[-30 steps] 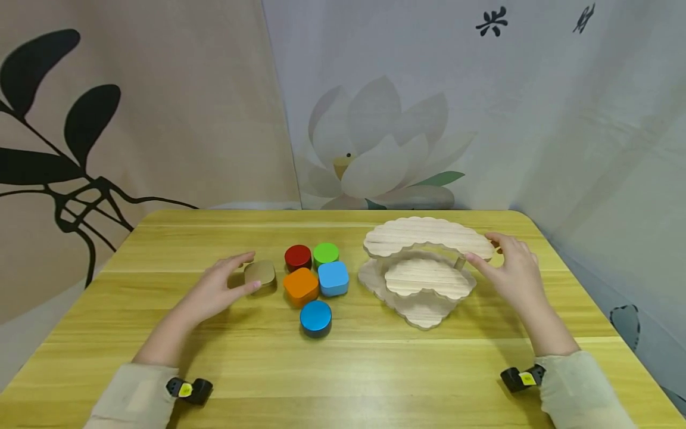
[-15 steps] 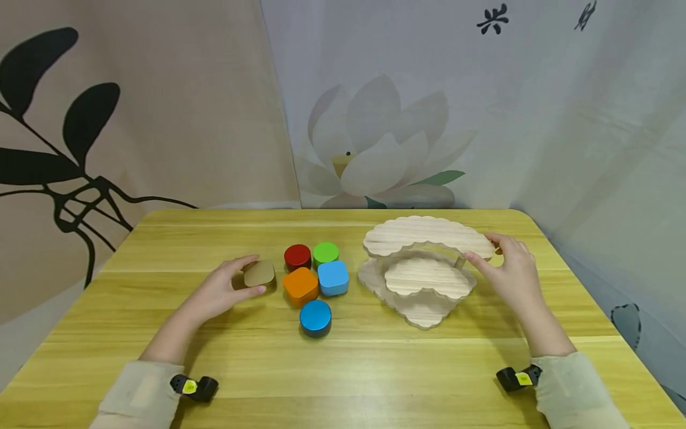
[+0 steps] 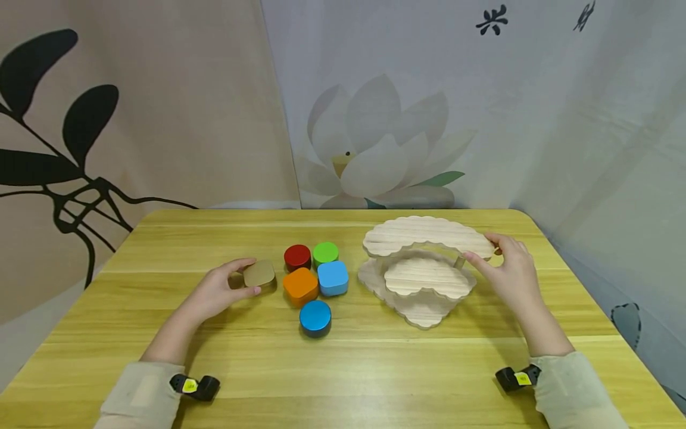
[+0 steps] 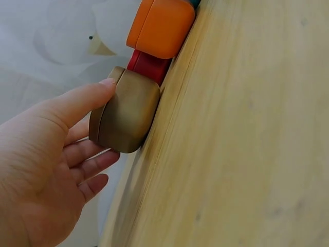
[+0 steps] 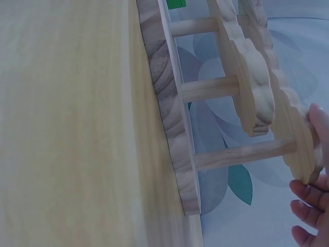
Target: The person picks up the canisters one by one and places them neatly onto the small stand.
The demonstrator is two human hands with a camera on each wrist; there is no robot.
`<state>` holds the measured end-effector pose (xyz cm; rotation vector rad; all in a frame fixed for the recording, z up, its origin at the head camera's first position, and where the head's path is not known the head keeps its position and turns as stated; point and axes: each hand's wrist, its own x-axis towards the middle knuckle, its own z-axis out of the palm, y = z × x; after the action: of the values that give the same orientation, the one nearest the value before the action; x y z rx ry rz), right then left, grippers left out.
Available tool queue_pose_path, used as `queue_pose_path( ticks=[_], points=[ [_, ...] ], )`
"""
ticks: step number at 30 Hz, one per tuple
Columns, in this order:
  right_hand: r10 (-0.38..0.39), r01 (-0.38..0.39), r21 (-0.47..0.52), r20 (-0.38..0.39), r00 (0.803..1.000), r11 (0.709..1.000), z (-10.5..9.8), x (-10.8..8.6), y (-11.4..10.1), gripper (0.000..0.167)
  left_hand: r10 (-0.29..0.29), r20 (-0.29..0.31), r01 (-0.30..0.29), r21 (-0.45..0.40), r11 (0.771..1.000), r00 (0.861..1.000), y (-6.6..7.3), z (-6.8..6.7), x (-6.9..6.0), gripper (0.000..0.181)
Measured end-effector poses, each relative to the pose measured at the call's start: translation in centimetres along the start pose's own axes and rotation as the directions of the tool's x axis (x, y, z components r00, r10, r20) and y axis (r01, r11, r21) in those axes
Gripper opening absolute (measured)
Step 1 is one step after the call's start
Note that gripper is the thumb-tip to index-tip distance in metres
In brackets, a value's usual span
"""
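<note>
A gold, rounded-square lidded tin [image 3: 259, 274] stands on the table at the left of a group of coloured tins. My left hand [image 3: 214, 292] holds it by the sides, and in the left wrist view the thumb presses near the lid seam of this gold tin [image 4: 126, 110]. At the right stands a pale wooden tiered stand [image 3: 426, 234] with scalloped shelves on round pegs. My right hand [image 3: 513, 274] pinches the right end of its top shelf. The right wrist view shows the stand's pegs [image 5: 211, 88] between base and shelves; that hand is partly cut off there.
Beside the gold tin stand a red tin [image 3: 297, 257], a green tin [image 3: 326, 254], an orange tin [image 3: 301, 286], a light blue tin [image 3: 333, 278] and a dark blue tin [image 3: 315, 317]. A patterned curtain [image 3: 396, 107] hangs behind the wooden table [image 3: 375, 381].
My left hand has moved slightly right and its thumb and fingers have come onto the gold tin. The right hand and the wooden stand stay nearly still.
</note>
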<state>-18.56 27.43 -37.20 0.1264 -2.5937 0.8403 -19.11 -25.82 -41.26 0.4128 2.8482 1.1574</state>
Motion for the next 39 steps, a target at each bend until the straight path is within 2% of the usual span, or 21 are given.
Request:
queue_pose_path(
  ticks=[10, 21, 29, 39],
  points=[
    [0.004, -0.004, 0.006, 0.000, 1.000, 1.000, 0.0, 0.0, 0.0, 0.065, -0.010, -0.001, 0.010, -0.020, 1.000, 1.000, 0.1, -0.1, 0.0, 0.070],
    [0.020, -0.020, 0.016, 0.007, 1.000, 1.000, -0.1, 0.0, -0.2, 0.066, -0.006, -0.046, 0.005, -0.024, 1.000, 0.999, 0.7, -0.5, -0.1, 0.067],
    [0.020, -0.021, 0.019, 0.003, 1.000, 1.000, 0.0, 0.0, -0.2, 0.065, -0.015, -0.068, 0.014, -0.012, 1.000, 0.998, 1.9, -1.1, -0.2, 0.066],
    [0.063, -0.063, 0.042, -0.003, 0.998, 0.997, -0.1, 0.1, -0.4, 0.067, -0.006, -0.083, 0.005, -0.015, 1.000, 0.997, 3.4, -1.4, 0.1, 0.066]
  ],
)
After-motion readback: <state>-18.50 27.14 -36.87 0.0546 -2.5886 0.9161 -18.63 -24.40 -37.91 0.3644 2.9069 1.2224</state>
